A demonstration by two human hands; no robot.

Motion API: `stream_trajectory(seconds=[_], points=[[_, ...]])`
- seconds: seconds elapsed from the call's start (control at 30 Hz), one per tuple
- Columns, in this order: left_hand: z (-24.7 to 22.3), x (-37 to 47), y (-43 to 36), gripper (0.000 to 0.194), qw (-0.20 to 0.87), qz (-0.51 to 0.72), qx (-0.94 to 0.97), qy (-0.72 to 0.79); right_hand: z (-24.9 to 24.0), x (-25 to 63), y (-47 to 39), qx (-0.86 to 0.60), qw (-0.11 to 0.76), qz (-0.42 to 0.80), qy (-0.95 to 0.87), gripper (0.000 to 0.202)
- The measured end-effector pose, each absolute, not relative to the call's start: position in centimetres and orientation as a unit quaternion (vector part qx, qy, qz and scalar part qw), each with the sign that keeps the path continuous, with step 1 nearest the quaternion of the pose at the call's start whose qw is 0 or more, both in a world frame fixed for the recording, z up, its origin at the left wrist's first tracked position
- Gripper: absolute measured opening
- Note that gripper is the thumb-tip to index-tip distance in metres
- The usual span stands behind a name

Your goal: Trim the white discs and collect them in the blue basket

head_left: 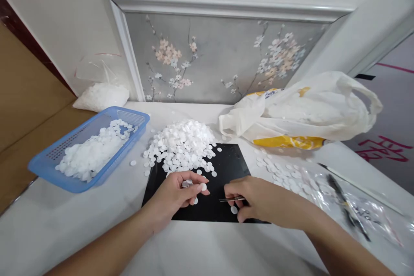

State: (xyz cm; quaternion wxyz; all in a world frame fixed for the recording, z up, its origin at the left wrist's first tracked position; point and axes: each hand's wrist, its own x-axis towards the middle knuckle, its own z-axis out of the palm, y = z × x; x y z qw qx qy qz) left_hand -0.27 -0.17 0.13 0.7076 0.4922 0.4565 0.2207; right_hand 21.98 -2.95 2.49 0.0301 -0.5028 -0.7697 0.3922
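My left hand [183, 192] is closed over a few small white discs, one white disc [203, 186] pinched between thumb and fingertip. To its right, my right hand [247, 196] is closed around a thin, pointed metal tool [230, 199] that looks like tweezers, tip towards the left hand. Both hands are over a black board [210, 213] on the white table. A loose disc [233, 210] lies on the board beside my right thumb. Behind my left hand rises a large heap of white discs [184, 142], spilling over the board's back edge.
At left, a blue basket [73, 186] holds more discs, with a clear bag of white material [102, 95] behind it. A white and yellow plastic bag [304, 112] lies back right. Scattered discs [284, 174], clear plastic packaging and a black pen-like tool [346, 205] lie at right.
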Motion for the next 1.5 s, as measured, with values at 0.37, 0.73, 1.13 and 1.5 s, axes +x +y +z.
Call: stream_trajectory(seconds=[0.37,0.73,1.13,1.5], points=[[0.3,-0.3,-0.1,0.029,0.697,0.224,0.499,0.464,0.7,20.6,-2.2,-0.518,0.257,0.558,-0.595,0.011],[0.4,-0.2,0.0,0.021,0.673,0.246,0.506,0.479,-0.7,18.7,-2.2,-0.496,0.326,0.656,-0.466,0.027],[0.4,0.2,-0.5,0.015,0.605,0.276,0.580,0.470,-0.3,17.2,-2.7,-0.525,0.370,0.618,-0.453,0.026],[0.6,0.3,-0.2,0.021,0.617,0.274,0.566,0.473,-1.0,17.3,-2.9,-0.543,0.363,0.548,-0.523,0.024]])
